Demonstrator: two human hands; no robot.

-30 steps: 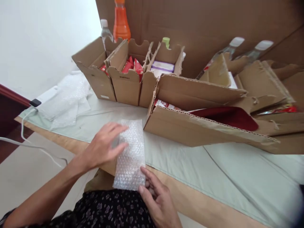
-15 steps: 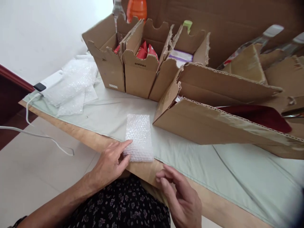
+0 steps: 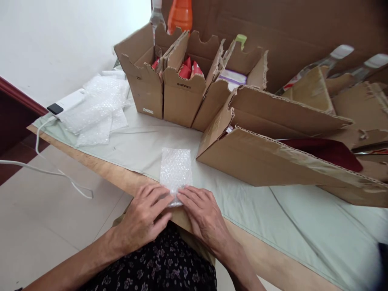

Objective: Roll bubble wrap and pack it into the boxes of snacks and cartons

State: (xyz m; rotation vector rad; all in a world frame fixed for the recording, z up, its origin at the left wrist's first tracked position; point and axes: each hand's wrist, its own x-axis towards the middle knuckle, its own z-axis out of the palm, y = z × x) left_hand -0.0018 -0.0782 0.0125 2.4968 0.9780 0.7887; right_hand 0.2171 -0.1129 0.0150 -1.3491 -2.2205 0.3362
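Translucent bubble-wrap pouch [image 3: 176, 169] flat, rectangular, on table edge; left hand [image 3: 144, 216], right hand [image 3: 201, 212] spread, pressing near end.

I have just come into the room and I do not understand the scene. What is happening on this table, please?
A person sits at the table with both hands on a small bubble wrap pouch lying flat on the pale green cloth. The left hand and the right hand press their fingertips on its near end, at the table's edge. Behind stand open cardboard boxes with red packets, a long torn box to the right, and more bubble wrap to the left.
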